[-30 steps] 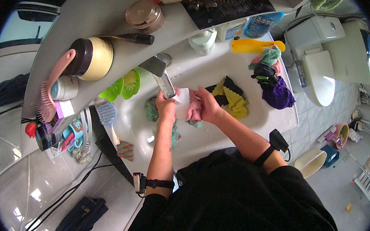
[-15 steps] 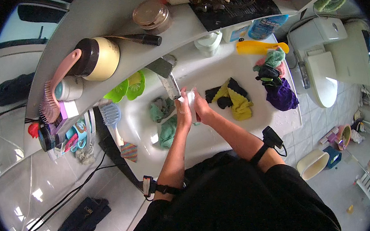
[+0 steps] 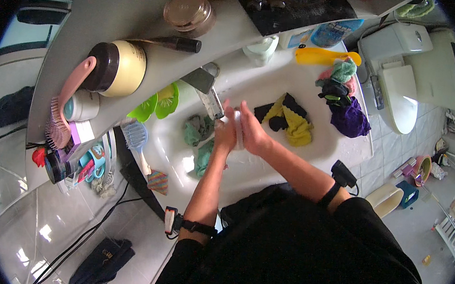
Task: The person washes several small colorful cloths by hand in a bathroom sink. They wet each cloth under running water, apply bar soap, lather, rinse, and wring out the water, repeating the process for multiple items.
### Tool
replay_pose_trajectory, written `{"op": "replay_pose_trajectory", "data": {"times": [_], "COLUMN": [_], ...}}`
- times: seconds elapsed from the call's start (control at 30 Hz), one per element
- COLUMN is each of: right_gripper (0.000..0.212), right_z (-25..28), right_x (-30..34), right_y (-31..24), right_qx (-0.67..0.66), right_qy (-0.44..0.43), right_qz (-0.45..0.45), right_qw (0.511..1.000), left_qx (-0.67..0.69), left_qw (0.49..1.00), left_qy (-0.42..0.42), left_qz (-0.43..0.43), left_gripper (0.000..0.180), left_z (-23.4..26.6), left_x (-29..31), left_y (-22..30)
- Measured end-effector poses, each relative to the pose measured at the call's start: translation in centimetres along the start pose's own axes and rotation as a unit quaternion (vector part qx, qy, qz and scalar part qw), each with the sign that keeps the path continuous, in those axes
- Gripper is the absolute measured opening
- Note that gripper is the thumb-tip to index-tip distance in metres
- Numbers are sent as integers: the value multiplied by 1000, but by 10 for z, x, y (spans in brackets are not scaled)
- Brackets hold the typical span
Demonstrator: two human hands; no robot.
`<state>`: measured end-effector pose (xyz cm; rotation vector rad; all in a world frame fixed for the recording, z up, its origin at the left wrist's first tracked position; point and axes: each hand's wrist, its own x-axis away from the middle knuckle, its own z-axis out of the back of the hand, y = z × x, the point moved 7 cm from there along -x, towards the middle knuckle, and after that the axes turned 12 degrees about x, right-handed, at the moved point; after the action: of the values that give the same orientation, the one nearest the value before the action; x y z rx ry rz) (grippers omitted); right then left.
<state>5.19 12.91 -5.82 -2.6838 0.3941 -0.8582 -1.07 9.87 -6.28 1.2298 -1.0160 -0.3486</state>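
Note:
My left hand [image 3: 226, 131] and my right hand [image 3: 254, 131] face each other palm to palm over the white sink [image 3: 313, 164], fingers fairly straight. Pressed between the palms is a white bar-shaped thing [image 3: 238, 129]; whether it is soap or something else I cannot tell. The metal tap [image 3: 209, 97] reaches up to my left hand's fingers. Wet grey-green cloths [image 3: 204, 159] lie in the basin left of and partly behind my left hand. A yellow-and-black cloth [image 3: 292, 121] lies right of my right hand.
A purple cloth [image 3: 351, 118] and a green cloth [image 3: 344, 71] rest on the right rim, near a yellow long-handled thing [image 3: 326, 57]. Along the left stand a cream jar [image 3: 127, 70], a pink hairbrush [image 3: 70, 97] and a blue brush [image 3: 136, 136]. A toilet [image 3: 401, 98] stands at right.
My palms have come closer together, flat around the white thing, where they were cupped more openly by the tap. The view has shifted slightly; the cloths stay put.

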Motion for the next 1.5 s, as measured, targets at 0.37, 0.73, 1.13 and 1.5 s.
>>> {"op": "replay_pose_trajectory", "data": {"times": [0.37, 0.73, 1.13, 1.5], "right_gripper": [65, 31, 49, 51], "right_z": [9, 40, 15, 5], "right_x": [-14, -31, 51, 61], "right_y": [13, 22, -26, -29], "right_qx": [-3, 105, 22, 178], "right_qy": [25, 23, -20, 5], "right_qz": [-18, -14, -90, -173], "right_qw": [1000, 994, 995, 969], "left_qx": [-148, -203, -369, 536], "left_qw": [989, 958, 801, 834], "left_qy": [12, 52, 9, -92], "left_qz": [-22, -196, -471, 93], "left_gripper": [75, 41, 46, 61], "left_z": [10, 56, -11, -26], "left_x": [-4, 35, 76, 77], "left_y": [-13, 106, 165, -22]}}
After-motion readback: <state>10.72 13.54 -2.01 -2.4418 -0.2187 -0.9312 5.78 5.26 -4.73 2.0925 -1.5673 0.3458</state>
